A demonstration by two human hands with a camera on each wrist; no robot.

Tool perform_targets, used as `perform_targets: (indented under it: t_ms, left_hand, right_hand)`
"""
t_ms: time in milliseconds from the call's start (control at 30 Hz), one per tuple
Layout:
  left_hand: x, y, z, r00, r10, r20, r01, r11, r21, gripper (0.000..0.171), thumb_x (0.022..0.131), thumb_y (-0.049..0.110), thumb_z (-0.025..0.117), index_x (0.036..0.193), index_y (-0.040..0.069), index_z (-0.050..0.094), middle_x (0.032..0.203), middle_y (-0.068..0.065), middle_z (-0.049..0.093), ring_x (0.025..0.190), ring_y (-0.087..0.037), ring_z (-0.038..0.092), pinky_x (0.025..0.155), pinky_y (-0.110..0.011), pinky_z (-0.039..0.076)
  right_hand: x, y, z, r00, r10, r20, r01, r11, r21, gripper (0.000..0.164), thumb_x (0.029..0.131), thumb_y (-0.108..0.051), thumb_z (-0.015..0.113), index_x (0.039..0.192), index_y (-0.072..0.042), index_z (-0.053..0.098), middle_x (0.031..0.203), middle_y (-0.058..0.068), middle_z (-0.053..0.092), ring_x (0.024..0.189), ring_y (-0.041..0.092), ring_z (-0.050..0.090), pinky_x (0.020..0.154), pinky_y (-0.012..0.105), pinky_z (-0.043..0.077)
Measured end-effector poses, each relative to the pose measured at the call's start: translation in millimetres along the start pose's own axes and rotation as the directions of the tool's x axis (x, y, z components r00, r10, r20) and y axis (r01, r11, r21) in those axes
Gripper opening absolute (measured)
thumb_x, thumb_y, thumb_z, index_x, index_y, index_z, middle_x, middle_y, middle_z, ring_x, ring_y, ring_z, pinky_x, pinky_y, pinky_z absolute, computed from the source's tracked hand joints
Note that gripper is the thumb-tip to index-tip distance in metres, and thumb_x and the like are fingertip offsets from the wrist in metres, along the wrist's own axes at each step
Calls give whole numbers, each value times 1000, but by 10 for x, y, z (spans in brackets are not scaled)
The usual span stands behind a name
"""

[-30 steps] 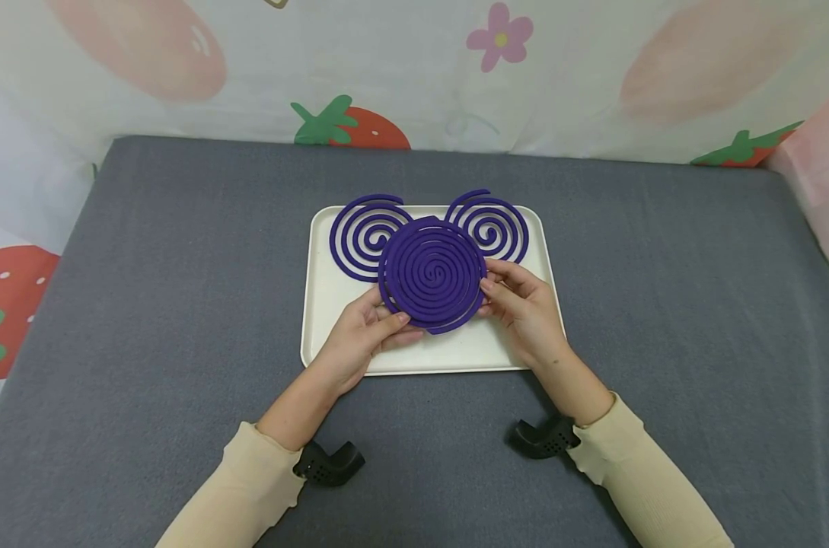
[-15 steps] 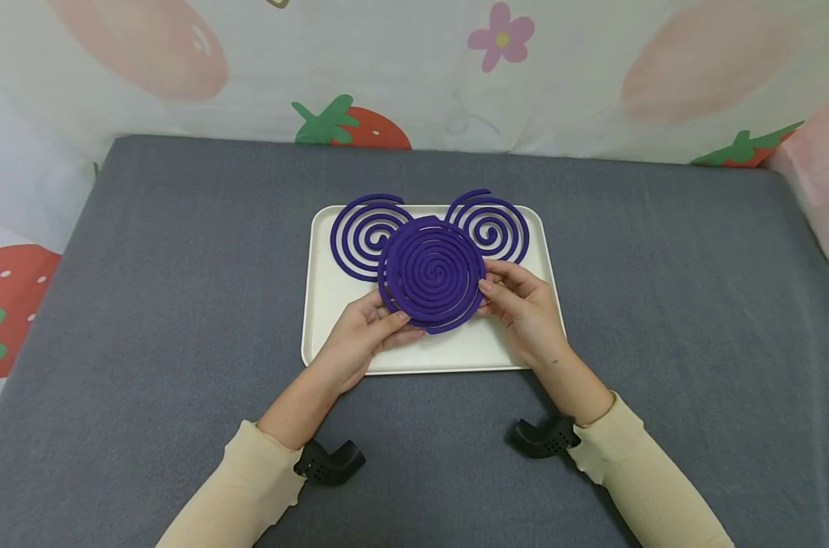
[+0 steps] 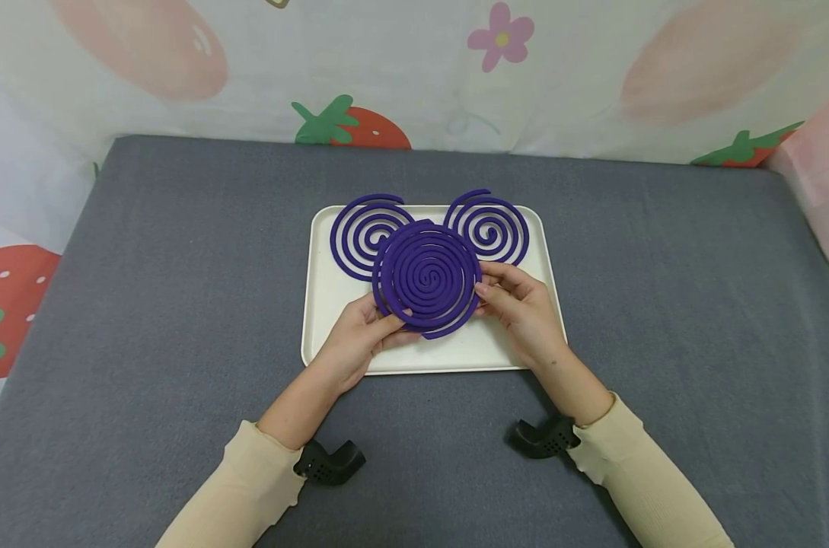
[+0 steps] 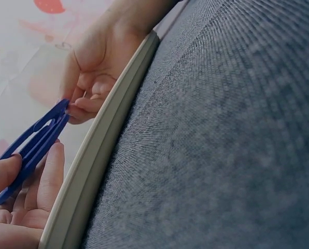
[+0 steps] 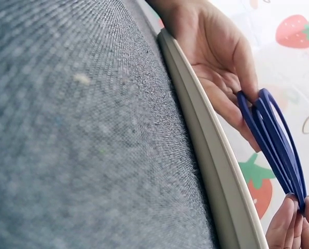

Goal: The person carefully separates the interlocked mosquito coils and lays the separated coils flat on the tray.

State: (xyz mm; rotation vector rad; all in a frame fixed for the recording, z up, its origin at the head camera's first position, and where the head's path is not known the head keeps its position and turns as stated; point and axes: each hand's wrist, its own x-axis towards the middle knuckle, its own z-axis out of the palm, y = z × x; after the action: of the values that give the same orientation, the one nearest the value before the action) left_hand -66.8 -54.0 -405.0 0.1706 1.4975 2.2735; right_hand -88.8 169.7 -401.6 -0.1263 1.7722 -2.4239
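Observation:
Both hands hold a purple double-layered mosquito coil (image 3: 428,278) over the white tray (image 3: 332,320). My left hand (image 3: 359,339) pinches its lower left edge, thumb on top and fingers beneath. On the right edge, the thumb and fingers of my right hand (image 3: 524,308) pinch it. From the side, in the left wrist view, the held coil (image 4: 40,140) is tilted, with gaps between its layers. Two looser spiral coils, a left one (image 3: 378,242) and a right one (image 3: 487,237), lie at the tray's far side, partly overlapped by the held coil in the head view.
The tray rests on a table with grey cloth (image 3: 195,304). Both far coils stick out past the tray's back rim. A white curtain printed with strawberries and flowers (image 3: 565,99) hangs behind the table. A black device (image 3: 332,463) is on the left wrist, another (image 3: 543,438) on the right.
The held coil has shifted slightly left and toward the person, with the right hand's fingertips following. The left hand has hardly moved, and the two coils on the tray stay where they were.

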Motion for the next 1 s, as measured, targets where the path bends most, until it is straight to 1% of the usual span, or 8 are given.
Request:
perform_targets:
  t_ms: [633, 1000]
  left_hand:
    - [-2, 17, 11, 1000, 3, 4, -3, 1000, -8, 46, 95, -7, 45, 139, -10, 33, 132, -31, 46, 102, -17, 63, 89, -38, 51]
    - [2, 10, 6, 1000, 2, 5, -2, 1000, -14, 46, 95, -7, 44, 140, -10, 33, 133, -30, 46, 103, -18, 62, 89, -37, 51]
  right_hand:
    - [-4, -15, 7, 1000, 23, -14, -23, 1000, -2, 32, 89, 14, 49, 104, -9, 65, 84, 4, 60, 68, 13, 60, 60, 23, 55]
    - [-7, -24, 14, 1000, 18, -11, -18, 1000, 2, 33, 89, 15, 49, 104, -10, 65, 83, 4, 60, 68, 13, 60, 61, 23, 54]
